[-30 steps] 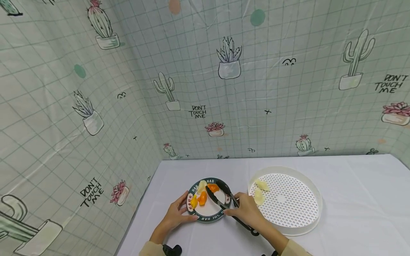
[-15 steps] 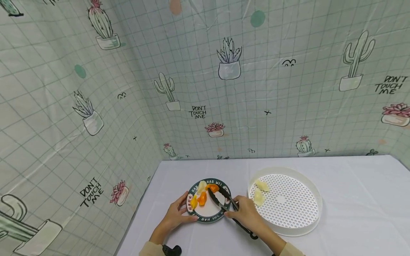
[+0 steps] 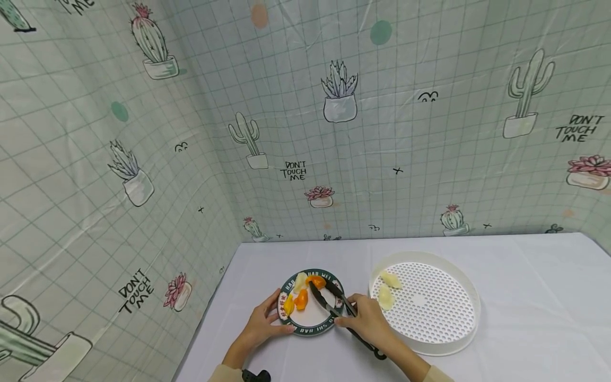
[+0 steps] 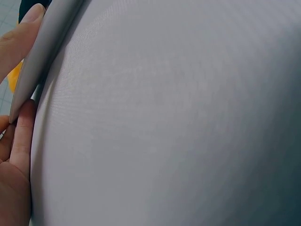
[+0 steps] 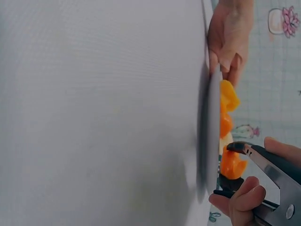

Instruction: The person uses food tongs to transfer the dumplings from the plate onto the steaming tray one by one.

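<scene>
A small white plate (image 3: 312,317) with a dark green lettered rim stands at the middle left of the table. My left hand (image 3: 260,321) grips its left edge, thumb over the rim and fingers beneath, as the left wrist view shows. On the plate lie a yellow piece (image 3: 288,305), an orange piece (image 3: 301,299), a pale piece (image 3: 300,283) and a second orange piece (image 3: 316,281) at the back. My right hand (image 3: 365,319) holds black-tipped tongs (image 3: 350,330), their arms spread at the back orange piece. In the right wrist view one tip touches or nearly touches that piece.
A round white perforated tray (image 3: 470,318) stands right of the plate, close to my right hand. Two pale yellow pieces (image 3: 386,297) lie at its left side. A white cloth (image 3: 534,307) covers the table, and a patterned curtain (image 3: 372,132) hangs behind.
The tongs' tips have drawn slightly back toward me and to the right at the back orange piece. The left hand and plate stay in place. The head view has tilted slightly up.
</scene>
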`<act>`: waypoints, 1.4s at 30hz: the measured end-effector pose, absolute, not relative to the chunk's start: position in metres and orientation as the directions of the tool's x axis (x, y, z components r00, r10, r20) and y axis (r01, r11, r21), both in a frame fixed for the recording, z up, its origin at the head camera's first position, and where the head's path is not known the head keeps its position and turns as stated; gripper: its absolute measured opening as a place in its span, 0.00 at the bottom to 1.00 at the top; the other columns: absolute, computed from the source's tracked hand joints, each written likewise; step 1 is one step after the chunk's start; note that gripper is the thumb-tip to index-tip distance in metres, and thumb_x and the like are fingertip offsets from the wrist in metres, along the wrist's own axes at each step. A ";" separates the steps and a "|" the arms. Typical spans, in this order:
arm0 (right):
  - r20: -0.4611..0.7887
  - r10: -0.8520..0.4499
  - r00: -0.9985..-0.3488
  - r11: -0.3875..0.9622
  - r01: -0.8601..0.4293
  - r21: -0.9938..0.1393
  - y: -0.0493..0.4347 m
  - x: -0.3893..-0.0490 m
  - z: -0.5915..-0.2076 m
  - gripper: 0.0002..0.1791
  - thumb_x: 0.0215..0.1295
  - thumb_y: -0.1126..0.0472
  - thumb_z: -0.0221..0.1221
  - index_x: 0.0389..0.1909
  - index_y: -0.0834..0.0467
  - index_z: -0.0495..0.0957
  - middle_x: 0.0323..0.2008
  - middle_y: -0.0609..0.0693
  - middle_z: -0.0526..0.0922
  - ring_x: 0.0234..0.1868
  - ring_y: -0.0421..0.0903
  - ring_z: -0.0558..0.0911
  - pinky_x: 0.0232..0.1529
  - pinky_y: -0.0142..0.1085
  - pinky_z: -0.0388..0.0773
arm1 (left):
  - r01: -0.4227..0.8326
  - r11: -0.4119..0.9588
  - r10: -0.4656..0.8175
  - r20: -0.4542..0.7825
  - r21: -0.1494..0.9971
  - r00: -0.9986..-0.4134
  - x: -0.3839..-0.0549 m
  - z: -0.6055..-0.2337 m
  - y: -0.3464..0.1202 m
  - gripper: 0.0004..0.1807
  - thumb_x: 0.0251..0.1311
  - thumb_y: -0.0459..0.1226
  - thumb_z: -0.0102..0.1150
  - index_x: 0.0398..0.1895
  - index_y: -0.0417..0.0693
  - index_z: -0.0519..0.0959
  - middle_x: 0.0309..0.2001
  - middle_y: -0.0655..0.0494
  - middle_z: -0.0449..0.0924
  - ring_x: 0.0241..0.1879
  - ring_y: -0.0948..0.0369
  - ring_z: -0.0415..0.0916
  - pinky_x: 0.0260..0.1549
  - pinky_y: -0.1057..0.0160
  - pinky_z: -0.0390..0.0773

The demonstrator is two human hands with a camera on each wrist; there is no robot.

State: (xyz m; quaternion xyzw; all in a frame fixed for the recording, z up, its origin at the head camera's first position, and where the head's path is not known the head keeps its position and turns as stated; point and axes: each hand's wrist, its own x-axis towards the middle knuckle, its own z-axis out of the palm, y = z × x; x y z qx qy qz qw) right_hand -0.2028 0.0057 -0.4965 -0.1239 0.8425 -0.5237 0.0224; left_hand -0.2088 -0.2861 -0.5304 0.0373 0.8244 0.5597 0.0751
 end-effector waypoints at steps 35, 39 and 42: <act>0.115 -0.306 -0.945 0.405 -0.239 -0.882 0.082 -0.184 -0.454 0.34 0.48 0.54 0.77 0.52 0.69 0.80 0.42 0.57 0.86 0.42 0.53 0.85 0.41 0.43 0.87 | -0.026 0.405 0.123 -0.083 0.914 -0.989 -0.207 -0.530 -0.284 0.59 0.45 0.32 0.80 0.77 0.34 0.51 0.73 0.31 0.54 0.68 0.40 0.63 0.60 0.59 0.75; 0.106 -0.303 -0.947 0.417 -0.231 -0.879 0.095 -0.184 -0.456 0.33 0.48 0.54 0.77 0.52 0.69 0.80 0.43 0.57 0.86 0.44 0.56 0.86 0.46 0.49 0.86 | -0.030 0.388 0.126 -0.085 0.921 -0.988 -0.207 -0.530 -0.284 0.59 0.45 0.31 0.80 0.77 0.33 0.51 0.74 0.31 0.54 0.67 0.40 0.64 0.60 0.60 0.75; 0.106 -0.300 -0.948 0.422 -0.232 -0.877 0.105 -0.184 -0.457 0.34 0.49 0.54 0.77 0.53 0.70 0.79 0.42 0.58 0.86 0.44 0.57 0.86 0.47 0.51 0.86 | -0.034 0.383 0.127 -0.089 0.923 -0.988 -0.207 -0.530 -0.283 0.59 0.45 0.31 0.80 0.77 0.33 0.51 0.74 0.31 0.54 0.67 0.41 0.64 0.59 0.60 0.76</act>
